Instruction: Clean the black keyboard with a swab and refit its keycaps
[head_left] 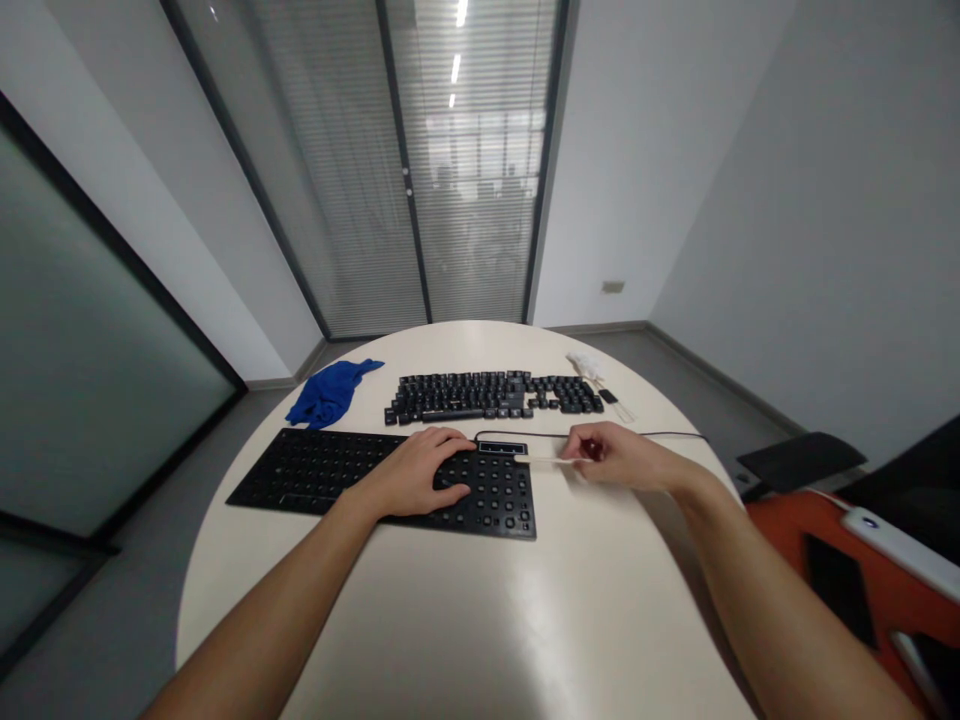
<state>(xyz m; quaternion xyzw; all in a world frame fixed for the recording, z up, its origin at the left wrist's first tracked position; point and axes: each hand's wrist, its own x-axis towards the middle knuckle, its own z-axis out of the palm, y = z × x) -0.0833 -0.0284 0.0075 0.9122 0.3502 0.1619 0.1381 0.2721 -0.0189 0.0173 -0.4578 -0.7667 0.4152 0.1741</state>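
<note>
A black keyboard (315, 470) with its keycaps taken off lies near the middle of the round table. My left hand (420, 475) rests flat on its right half, thumb apart from the fingers. Just beyond the board's right edge, my right hand (611, 455) pinches a cotton swab (551, 460). The swab points left, its white tip over the top right of the board, below the indicator strip (502, 448). Whether the tip touches the board I cannot tell. Behind the board, loose black keycaps (465, 392) are laid out in keyboard order.
A crumpled blue cloth (330, 393) lies at the back left of the table (420, 620). White swabs (586, 367) and a small black piece (608, 396) sit at the back right. A black cable (660, 434) runs rightward. An orange seat (795, 530) holding devices stands at the right.
</note>
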